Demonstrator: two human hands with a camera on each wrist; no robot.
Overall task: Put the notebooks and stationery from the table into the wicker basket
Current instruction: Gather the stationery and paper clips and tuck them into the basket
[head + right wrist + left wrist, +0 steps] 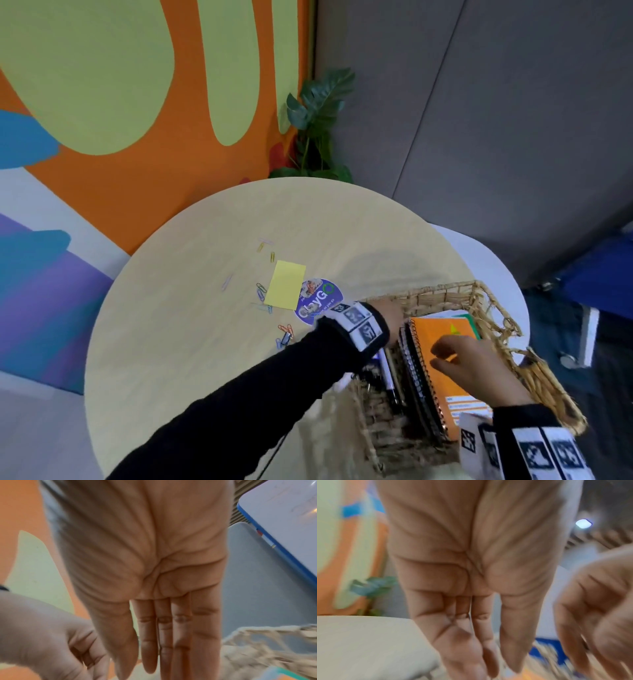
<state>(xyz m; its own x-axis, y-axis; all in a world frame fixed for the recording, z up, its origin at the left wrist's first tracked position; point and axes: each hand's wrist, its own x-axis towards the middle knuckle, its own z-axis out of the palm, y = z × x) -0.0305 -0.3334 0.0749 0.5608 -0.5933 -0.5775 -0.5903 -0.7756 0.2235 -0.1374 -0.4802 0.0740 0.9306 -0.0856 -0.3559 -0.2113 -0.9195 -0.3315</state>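
Your left hand (394, 317) mostly hidden behind wristband, basket (442, 294) rim. Both wrist views blurred. Paperclips (262, 291) too small to count.

**Both hands low in the frame, fingers extended**

The left hand (394, 313) sits right of centre in the head view, mostly hidden behind its banded wrist; its wrist view shows straight fingers (481, 626) pointing down, holding nothing. The right hand (479, 368) reaches in from the lower right, palm down, fingers (173, 635) straight and close together. Black sleeves cover both forearms.
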